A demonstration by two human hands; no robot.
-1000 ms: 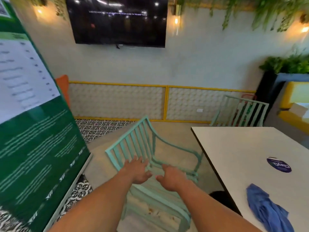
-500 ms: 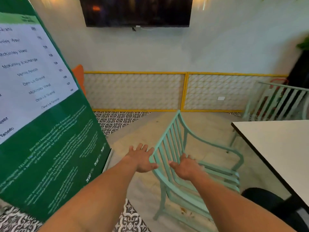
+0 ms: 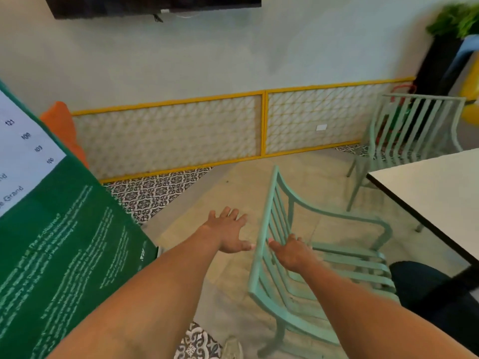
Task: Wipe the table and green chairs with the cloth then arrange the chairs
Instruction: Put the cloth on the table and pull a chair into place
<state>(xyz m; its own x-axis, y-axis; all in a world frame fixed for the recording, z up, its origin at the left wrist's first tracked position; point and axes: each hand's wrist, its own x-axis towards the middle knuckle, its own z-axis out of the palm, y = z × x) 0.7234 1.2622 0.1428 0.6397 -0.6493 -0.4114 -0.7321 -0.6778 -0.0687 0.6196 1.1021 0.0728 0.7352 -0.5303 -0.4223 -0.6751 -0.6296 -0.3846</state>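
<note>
Released now, left hand (image 3: 228,233) spreads (right hand (image 3: 291,251) touches chair (image 3: 274,255)).

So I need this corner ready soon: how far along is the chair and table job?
Wiping cannot be judged here; no cloth is in view. In hand: the right hand rests on the near green chair backrest, the left hand open beside it. Left: that chair still stands angled off the table, unlike the far chair.
</note>
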